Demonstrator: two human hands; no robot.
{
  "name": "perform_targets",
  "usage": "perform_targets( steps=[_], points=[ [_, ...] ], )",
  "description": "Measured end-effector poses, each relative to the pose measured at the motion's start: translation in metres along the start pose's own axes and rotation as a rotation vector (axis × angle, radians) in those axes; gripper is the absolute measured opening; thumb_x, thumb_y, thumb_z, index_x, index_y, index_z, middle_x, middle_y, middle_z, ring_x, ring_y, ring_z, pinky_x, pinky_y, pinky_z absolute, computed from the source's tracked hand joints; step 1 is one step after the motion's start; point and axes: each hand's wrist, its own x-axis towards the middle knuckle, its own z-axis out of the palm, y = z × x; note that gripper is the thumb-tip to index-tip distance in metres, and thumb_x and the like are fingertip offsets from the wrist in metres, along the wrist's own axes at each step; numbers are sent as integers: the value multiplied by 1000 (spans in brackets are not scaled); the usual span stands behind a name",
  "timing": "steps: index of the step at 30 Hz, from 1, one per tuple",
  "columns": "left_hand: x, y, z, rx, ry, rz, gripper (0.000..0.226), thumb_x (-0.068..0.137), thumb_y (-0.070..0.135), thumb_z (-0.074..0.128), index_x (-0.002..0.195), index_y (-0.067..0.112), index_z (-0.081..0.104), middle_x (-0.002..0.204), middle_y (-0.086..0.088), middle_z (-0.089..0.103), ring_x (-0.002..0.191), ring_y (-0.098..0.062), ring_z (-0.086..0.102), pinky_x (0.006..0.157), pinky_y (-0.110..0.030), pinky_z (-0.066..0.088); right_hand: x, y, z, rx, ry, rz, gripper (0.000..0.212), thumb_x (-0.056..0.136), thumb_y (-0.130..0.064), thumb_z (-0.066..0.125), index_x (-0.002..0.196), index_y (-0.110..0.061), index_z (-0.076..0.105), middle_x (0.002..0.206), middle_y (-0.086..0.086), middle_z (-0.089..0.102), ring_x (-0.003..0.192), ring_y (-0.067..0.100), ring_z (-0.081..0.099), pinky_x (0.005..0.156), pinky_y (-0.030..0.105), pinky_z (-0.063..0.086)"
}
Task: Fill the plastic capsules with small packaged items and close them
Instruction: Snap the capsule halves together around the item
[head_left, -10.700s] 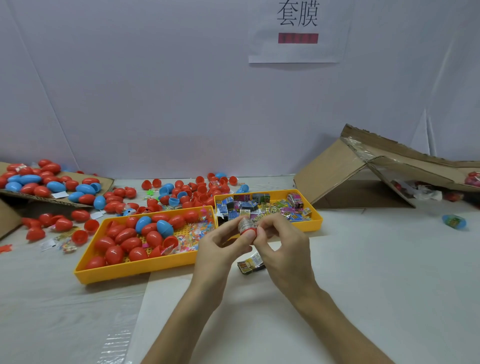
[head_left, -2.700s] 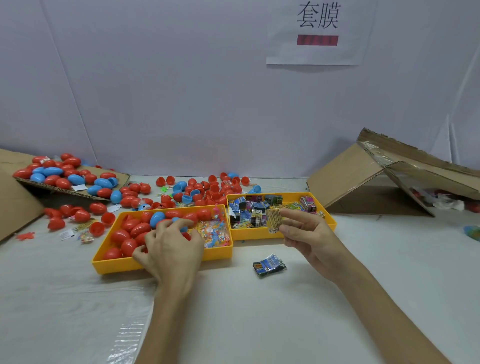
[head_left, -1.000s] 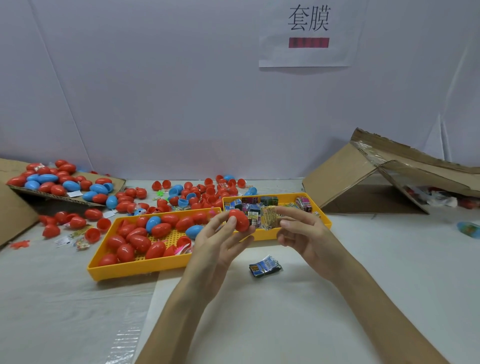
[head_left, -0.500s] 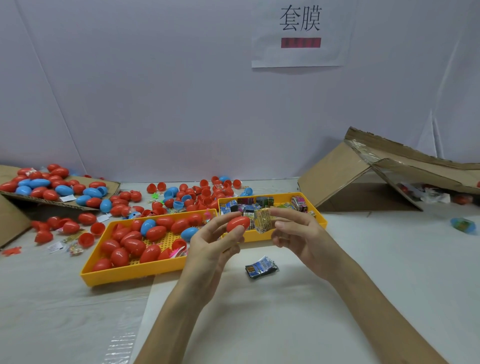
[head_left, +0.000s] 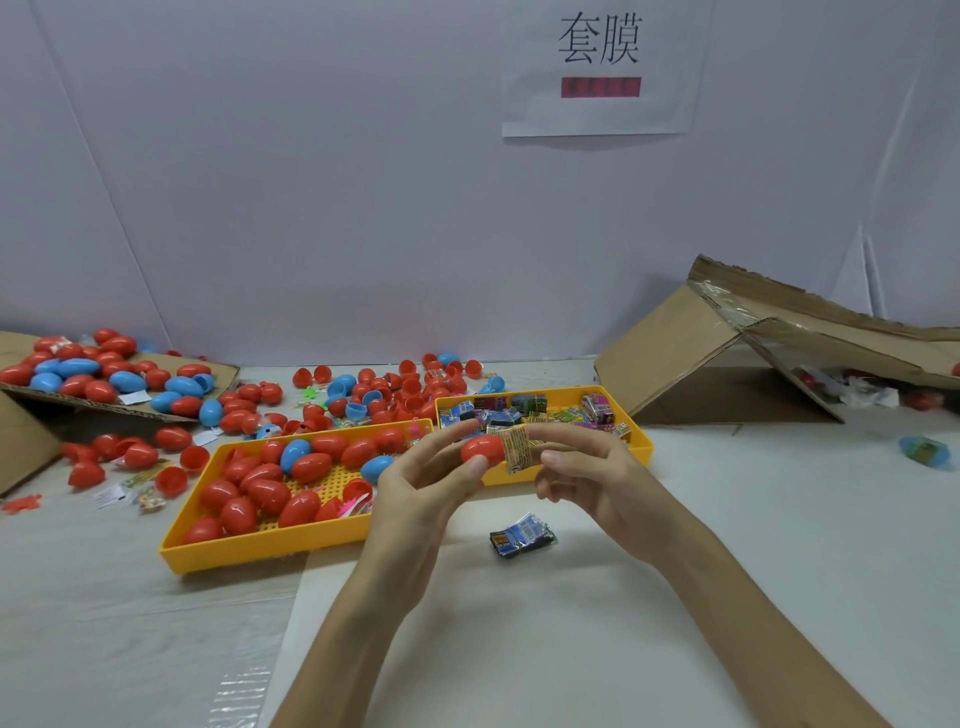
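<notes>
- The left hand (head_left: 415, 483) gripped a red capsule (head_left: 480, 449).
- The right hand (head_left: 587, 470) pinched a yellow packet (head_left: 517, 448) against the capsule's end.
- A blue packet (head_left: 522, 538) lay on the tabletop (head_left: 571, 634) below both hands.
- A yellow tray (head_left: 260, 546) sat beside the left hand.

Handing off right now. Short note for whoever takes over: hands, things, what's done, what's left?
Left hand holds a red capsule, apparently closed.
Right hand pinches a yellow packet beside it.
Spare capsules in the left tray, packets in the right tray, one blue packet loose on the table.
Done: both picked up.
Left: open capsule, insert packet, close.
</notes>
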Motion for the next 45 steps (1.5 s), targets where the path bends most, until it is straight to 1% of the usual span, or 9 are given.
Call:
perform_targets(
  steps=[12, 18, 21, 24, 28, 32, 37, 41, 45],
  points=[
    [0, -1, 0, 78, -14, 4, 42, 71, 38, 78, 113, 37, 77, 108, 13, 75, 103, -7, 69, 77, -21, 57, 1, 0, -1, -8, 5, 2, 27, 81, -19, 69, 105, -24, 80, 87, -1, 72, 69, 17, 65, 65, 22, 51],
    [0, 0, -1, 83, -22, -3, 44, 72, 39, 77, 116, 33, 76, 111, 6, 75, 108, -13, 70, 89, -32, 58, 0, 1, -2, -16, -27, 12, 24, 81, -19, 70, 104, -20, 80, 94, 6, 73, 74, 21, 68, 67, 24, 52],
    [1, -1, 0, 102, -15, 7, 40, 71, 39, 77, 111, 35, 78, 107, 11, 75, 104, -10, 70, 83, -29, 59, 2, 2, -1, -30, -12, -1, 22, 85, -24, 67, 102, -18, 80, 98, 10, 73, 77, 21, 69, 66, 23, 52],
    [1, -2, 1, 97, 3, 10, 40, 70, 38, 78, 109, 33, 79, 106, 11, 75, 104, -12, 70, 80, -27, 58, 4, 5, 0, -66, 51, -68, 20, 92, -30, 68, 98, -15, 80, 94, 9, 75, 78, 18, 68, 65, 24, 51],
    [2, -1, -1, 89, 26, 12, 39, 72, 34, 78, 111, 33, 78, 110, 5, 75, 106, -17, 70, 81, -28, 57, 5, 6, -3, -150, 204, -208, 17, 87, -27, 67, 95, -20, 80, 96, 7, 77, 74, 12, 67, 66, 21, 52],
    [0, -1, 0, 139, -31, 13, 35, 73, 34, 77, 107, 38, 78, 106, 10, 76, 98, -7, 70, 77, -24, 57, 5, 8, 0, -243, 216, -309, 22, 81, -24, 74, 102, -19, 77, 95, 3, 77, 78, 13, 71, 68, 19, 53],
    [-1, 0, 3, 128, -57, 4, 32, 72, 32, 78, 103, 42, 79, 104, 12, 76, 98, -5, 70, 75, -20, 56, 6, 13, 3, -311, 160, -325, 12, 85, -8, 76, 93, -17, 78, 87, -2, 76, 83, 13, 73, 70, 22, 56],
    [-1, -1, 3, 142, -53, 20, 34, 74, 31, 78, 106, 42, 78, 107, 10, 76, 101, -8, 70, 77, -20, 57, 6, 12, 3, -347, 156, -335, 14, 85, -6, 76, 91, -18, 78, 89, 0, 76, 84, 15, 74, 71, 23, 56],
    [-2, 0, 5, 175, -49, 37, 31, 80, 25, 78, 103, 46, 78, 107, 10, 77, 97, -8, 70, 76, -19, 56, 7, 14, 2, -388, 172, -356, 13, 85, -3, 76, 90, -15, 78, 95, 3, 75, 90, 23, 73, 79, 40, 61]
  ],
)
